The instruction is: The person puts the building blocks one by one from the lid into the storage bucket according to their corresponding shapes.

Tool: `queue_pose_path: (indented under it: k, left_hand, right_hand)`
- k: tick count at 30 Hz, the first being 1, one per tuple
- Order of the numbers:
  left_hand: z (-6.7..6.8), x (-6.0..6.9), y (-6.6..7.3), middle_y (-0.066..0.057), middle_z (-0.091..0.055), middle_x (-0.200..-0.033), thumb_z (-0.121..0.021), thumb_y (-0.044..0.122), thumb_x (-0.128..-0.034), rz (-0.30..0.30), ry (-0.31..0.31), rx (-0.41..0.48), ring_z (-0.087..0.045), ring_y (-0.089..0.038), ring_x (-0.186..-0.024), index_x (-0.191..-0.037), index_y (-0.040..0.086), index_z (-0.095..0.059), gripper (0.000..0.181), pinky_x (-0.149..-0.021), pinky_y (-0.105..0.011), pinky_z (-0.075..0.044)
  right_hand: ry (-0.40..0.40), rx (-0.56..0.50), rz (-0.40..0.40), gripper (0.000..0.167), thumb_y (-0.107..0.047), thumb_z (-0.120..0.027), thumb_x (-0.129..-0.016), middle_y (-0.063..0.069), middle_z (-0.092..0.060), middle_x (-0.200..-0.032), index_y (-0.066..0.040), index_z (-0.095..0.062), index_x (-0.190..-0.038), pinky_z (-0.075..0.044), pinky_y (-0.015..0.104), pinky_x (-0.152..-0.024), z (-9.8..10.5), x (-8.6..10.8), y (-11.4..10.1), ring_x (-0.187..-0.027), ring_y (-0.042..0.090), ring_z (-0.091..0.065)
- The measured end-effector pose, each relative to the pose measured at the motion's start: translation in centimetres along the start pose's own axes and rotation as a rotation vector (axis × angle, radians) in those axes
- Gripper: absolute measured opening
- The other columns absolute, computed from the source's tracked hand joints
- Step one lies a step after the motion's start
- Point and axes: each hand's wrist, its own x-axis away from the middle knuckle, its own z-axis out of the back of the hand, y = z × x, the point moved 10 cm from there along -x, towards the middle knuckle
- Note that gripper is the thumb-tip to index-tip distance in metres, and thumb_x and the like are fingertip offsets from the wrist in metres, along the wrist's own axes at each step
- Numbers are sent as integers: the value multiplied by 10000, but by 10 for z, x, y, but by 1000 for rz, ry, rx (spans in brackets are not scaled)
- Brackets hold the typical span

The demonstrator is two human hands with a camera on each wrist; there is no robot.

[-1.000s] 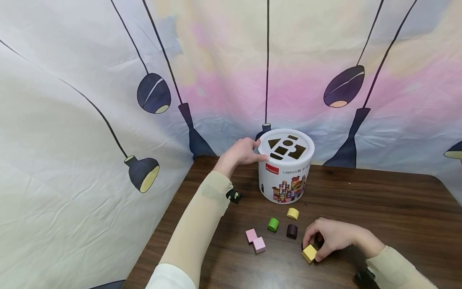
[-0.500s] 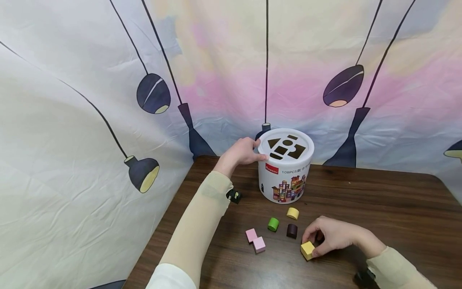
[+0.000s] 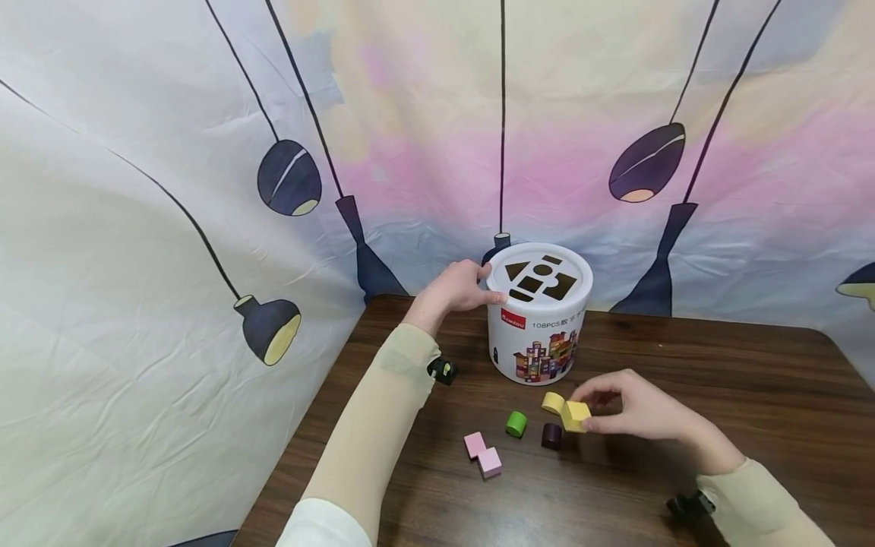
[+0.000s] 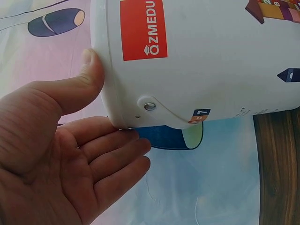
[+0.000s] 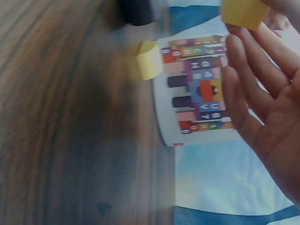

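My right hand pinches a yellow cube block between thumb and fingers, raised above the table in front of the bucket. The right wrist view catches the cube at its top edge. A white toy-block bucket stands upright, its lid cut with shaped holes. My left hand touches the lid's left edge; in the left wrist view its thumb rests on the rim and its fairly straight fingers lie against the side. Close to the cube are a pale yellow rounded block and a dark purple rounded block.
A green rounded block lies left of the dark one. Two pink blocks, one touching the other, lie nearer the front left. Behind the brown wooden table hangs a cloth printed with lamps.
My right hand has lifted the yellow cube and carried it away from me and slightly left, towards the bucket. My left hand stays at the lid's edge.
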Motion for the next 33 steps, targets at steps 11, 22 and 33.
queue_pose_path:
  k: [11,22,33]
  left_hand:
    - [4,1,-2,-124,-408,-1684,-764,471,-998,16,-2,14,-387,-312,-1545,-1654,163,-391,815,-1200,-475,-410]
    - [0,2,-6,-128,-415,-1680,-772,462,-994,23,6,50,-401,-317,-1536,-1648,166,-400,808,-1196,-483,-415]
    - [-1,3,-2,-122,-435,-1668,-771,456,-997,14,10,56,-440,-321,-1510,-1649,159,-402,805,-1183,-491,-431]
  right_hand:
    - [506,-2,-100,282,-47,-842,-927,-16,-774,-1014,-72,-781,-1201,-579,235,-749,64,-13,-16,-854,127,-707]
    - [724,-32,-139,352,-196,-822,-981,95,-780,-1087,-86,-768,-1311,-589,185,-734,95,-55,-42,-878,63,-744]
    - [721,47,-157,408,-304,-814,-987,121,-798,-1090,-73,-768,-1321,-601,233,-838,102,-93,-47,-959,241,-770]
